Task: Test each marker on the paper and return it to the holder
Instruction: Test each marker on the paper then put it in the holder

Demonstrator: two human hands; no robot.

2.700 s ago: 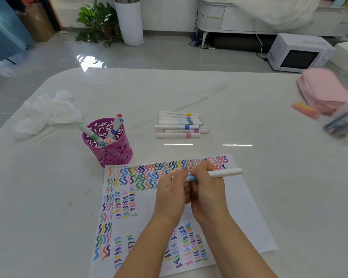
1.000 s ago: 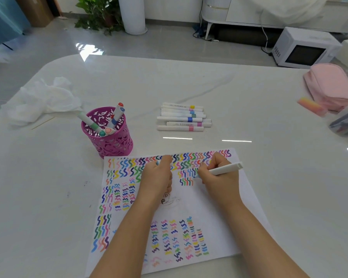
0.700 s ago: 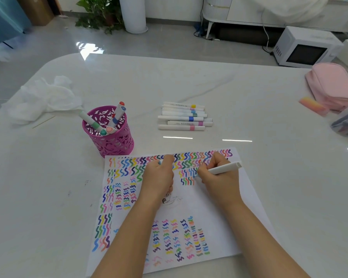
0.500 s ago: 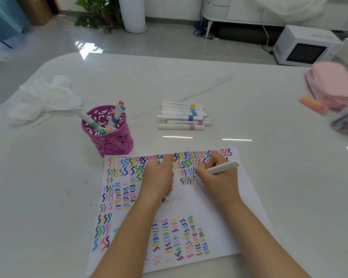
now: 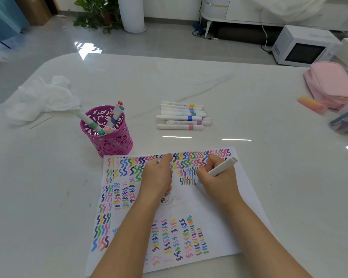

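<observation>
A home living room: potted plant (image 5: 97, 14), microwave (image 5: 304, 46), tiled floor (image 5: 169, 43).

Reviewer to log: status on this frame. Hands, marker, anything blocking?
Right hand grips white marker, tip down on paper. Left hand curled on paper, contents hidden. Pink holder off paper's left corner, nothing between.

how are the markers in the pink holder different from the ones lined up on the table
The holder markers stand tilted, leaning on the rim of the pink holder; the row markers lie flat on the table, side by side. Only a few holder markers show; the row markers number more. Both sets have white barrels with coloured bands.
</observation>
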